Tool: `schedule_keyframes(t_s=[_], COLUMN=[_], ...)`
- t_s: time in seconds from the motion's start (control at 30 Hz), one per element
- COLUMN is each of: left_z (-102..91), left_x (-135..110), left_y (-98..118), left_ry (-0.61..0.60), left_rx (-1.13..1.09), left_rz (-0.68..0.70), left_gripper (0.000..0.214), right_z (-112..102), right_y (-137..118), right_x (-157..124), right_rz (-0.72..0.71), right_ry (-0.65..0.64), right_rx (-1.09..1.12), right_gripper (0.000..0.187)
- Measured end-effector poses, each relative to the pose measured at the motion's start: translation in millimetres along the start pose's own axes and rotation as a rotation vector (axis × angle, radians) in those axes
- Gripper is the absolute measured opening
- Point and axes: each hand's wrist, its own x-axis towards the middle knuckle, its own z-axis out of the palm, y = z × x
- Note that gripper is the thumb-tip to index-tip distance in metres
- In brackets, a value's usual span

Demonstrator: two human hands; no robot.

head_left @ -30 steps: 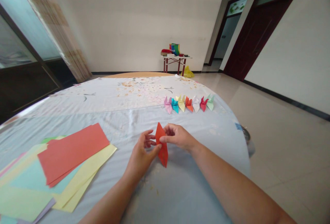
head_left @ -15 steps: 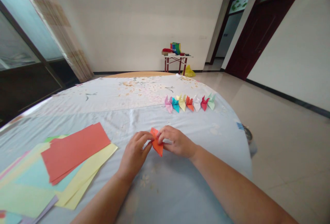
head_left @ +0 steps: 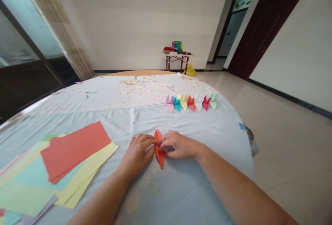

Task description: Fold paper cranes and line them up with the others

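Sheets (head_left: 75, 150) lie loosely piled on the table's (head_left: 197, 187) left, likely to leave working room. The left hand (head_left: 137, 152) has its fingertips nearly closed on the folded orange paper (head_left: 160, 159), well in from the right edge, seemingly steadying it. The right hand (head_left: 180, 145) pinches its other side, fingers curled, probably pressing a crease. 7 cranes (head_left: 191, 103) stand in 1 row by the right edge, apparently out of the way.

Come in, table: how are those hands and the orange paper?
Left hand and right hand on folded orange paper. Narrow, both ends pointed. Paper birds beyond, loose sheets left, neither in the way.
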Motion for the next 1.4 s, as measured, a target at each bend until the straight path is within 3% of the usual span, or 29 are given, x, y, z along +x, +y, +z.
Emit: schedule_keyframes(t_s=[0.13,0.3,0.4,0.53,0.6,0.9,1.0,1.27,1.4], left_z=[-2.8,-1.1,-0.1,1.7,3.0,8.0,9.4,8.8,12.5], left_x=[0.2,0.2,0.4,0.1,-0.4,-2.7,-3.2,-4.1,-3.9], left_y=[1.7,2.3,5.7,9.7,9.8,6.0,5.9,7.5,5.6], left_ry=[-0.021,-0.071,-0.073,-0.064,-0.053,-0.038,-0.036,-0.039,0.119], left_rx=[-0.004,-0.026,-0.022,0.004,0.015,0.047,0.061,0.054,-0.106], left_rz=[0.059,0.012,-0.006,-0.006,0.005,0.025,0.01,-0.007,-0.144], left_gripper=[0.021,0.021,0.021,0.028,0.03,0.03,0.028,0.026,0.033], right_z=[1.1,1.0,-0.4,1.7,4.0,12.6,14.1,16.3,13.8], right_y=[4.8,5.6,4.2,8.6,12.7,15.4,18.4,32.4,31.3], right_x=[0.2,0.5,2.2,6.7,10.7,43.5,49.9,55.2,56.8], right_rz=[0.002,-0.017,-0.024,0.189,0.323,0.521,0.567,0.596,0.561], right_ry=[-0.011,-0.009,0.066,0.313,0.366,0.249,0.191,0.207,0.234], right_rx=[0.027,0.064,0.104,0.059,0.013,-0.194,-0.126,0.163,0.273], right_gripper=[0.013,0.012,0.015,0.013,0.013,0.027,0.025,0.018,0.016])
